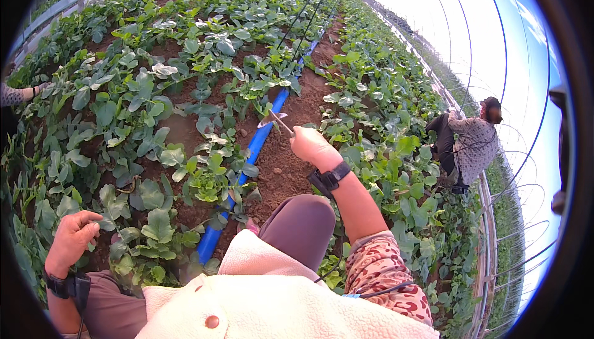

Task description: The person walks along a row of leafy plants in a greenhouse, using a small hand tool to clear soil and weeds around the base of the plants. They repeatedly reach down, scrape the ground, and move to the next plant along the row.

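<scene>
My right hand (310, 145) grips the handle of a small hand hoe (274, 119), whose metal blade is over a blue flat hose (267, 130) lying along the soil furrow. At the lower left is my left hand (74, 239), its fingers partly bent beside leafy green plants (158, 227). Whether a leaf or stem touches its fingers I cannot tell. Both wrists wear black bands with devices. Brown, bare soil (287, 172) shows between the hose and the right-hand row of plants.
A person (468, 139) in a cap crouches among the plants at the right, near a pale rail (485, 227) and thin greenhouse hoops. Another person's arm (23, 94) reaches in at the far left. Dark cords (308, 14) hang over the row ahead. My knee (301, 227) is beside the furrow.
</scene>
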Action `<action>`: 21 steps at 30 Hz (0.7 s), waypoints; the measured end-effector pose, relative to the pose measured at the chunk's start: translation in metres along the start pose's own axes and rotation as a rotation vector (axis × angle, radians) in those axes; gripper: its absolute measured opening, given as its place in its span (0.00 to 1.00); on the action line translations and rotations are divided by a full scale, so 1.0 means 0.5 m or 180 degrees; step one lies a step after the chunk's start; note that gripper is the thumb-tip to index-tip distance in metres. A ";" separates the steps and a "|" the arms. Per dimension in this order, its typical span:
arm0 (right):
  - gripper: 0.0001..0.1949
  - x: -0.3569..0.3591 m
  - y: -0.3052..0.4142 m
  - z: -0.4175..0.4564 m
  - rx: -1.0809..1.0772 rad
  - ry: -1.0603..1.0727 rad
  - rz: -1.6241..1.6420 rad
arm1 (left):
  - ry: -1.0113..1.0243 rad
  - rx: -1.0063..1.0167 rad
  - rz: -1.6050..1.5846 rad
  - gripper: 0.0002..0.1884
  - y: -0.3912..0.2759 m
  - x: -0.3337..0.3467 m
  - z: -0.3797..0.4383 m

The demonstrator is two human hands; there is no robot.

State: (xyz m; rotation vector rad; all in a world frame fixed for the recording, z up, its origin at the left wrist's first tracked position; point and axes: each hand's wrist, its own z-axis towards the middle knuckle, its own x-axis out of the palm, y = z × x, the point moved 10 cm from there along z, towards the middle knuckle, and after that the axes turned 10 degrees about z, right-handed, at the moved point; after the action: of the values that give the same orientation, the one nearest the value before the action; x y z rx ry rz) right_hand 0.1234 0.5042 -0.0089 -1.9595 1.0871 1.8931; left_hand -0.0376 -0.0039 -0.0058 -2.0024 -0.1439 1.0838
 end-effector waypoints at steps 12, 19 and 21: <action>0.16 0.285 0.502 -0.289 -0.2372 0.2080 0.1830 | -0.0155 -0.0781 -0.0105 0.39 0.247 0.031 0.130; 0.15 0.346 0.536 -0.310 -0.2660 0.2076 0.1841 | -0.0757 -0.1599 -0.0542 0.14 0.330 0.032 0.109; 0.15 0.343 0.541 -0.294 -0.2701 0.1969 0.1783 | -0.0969 -0.1617 -0.0538 0.16 0.339 0.015 0.116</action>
State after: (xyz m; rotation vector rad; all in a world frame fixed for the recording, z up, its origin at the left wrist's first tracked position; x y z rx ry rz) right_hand 0.0523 0.1622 -0.0549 -3.1313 1.1681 2.3560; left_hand -0.1211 -0.0742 -0.1480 -2.1927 -0.8039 1.3295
